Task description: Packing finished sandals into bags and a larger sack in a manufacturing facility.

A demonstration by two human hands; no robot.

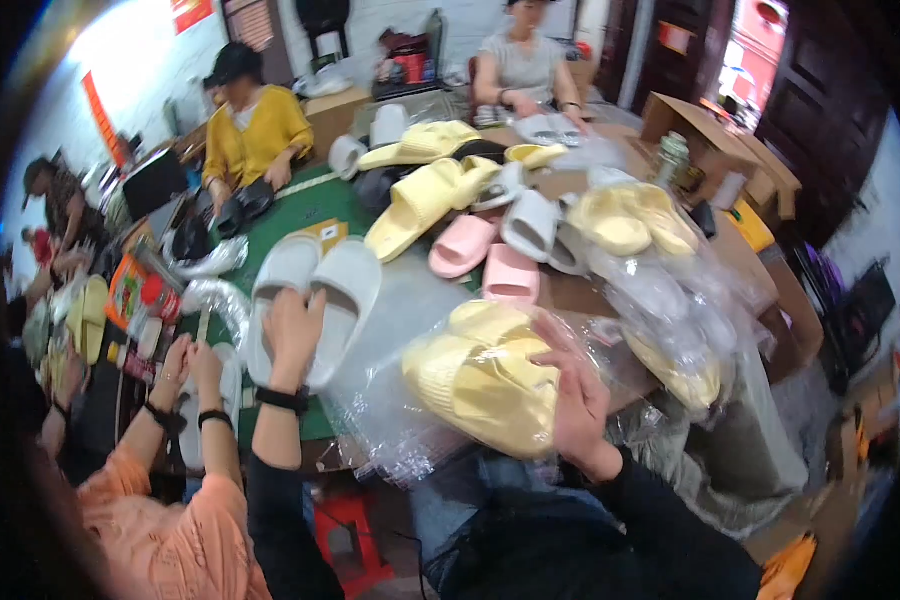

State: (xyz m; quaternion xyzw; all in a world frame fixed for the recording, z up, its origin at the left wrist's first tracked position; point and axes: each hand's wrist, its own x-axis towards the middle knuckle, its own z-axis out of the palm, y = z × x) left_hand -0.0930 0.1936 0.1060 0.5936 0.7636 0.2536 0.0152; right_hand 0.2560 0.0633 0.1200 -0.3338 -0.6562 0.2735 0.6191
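Our left hand (292,330) lies flat, fingers loosely spread, on a pair of pale grey slippers (315,290) that sit side by side on the green table (315,205). Our right hand (573,395) rests against the right edge of a pair of yellow slippers (485,385) already inside a clear plastic bag (390,400); its fingers look curled against the film, but we cannot tell whether they pinch it.

We judge the main risk to be the bagged pair sliding off the near table edge, since the film is slick and only one hand steadies it. The loose bag mouth could also let a slipper slip out if the bundle tips toward us. The grey pair, held by light palm pressure alone, may skid on the table cloth and knock the pink slippers (485,258) beyond.

The slippers look like moulded foam, thick-soled, rounded, matte, with a broad single strap. The bag is thin, crinkled and glossy, catching highlights. Further bagged yellow pairs (650,225) are heaped to the right. A co-worker in an orange sleeve (185,530) works just left of us, and others sit across the table
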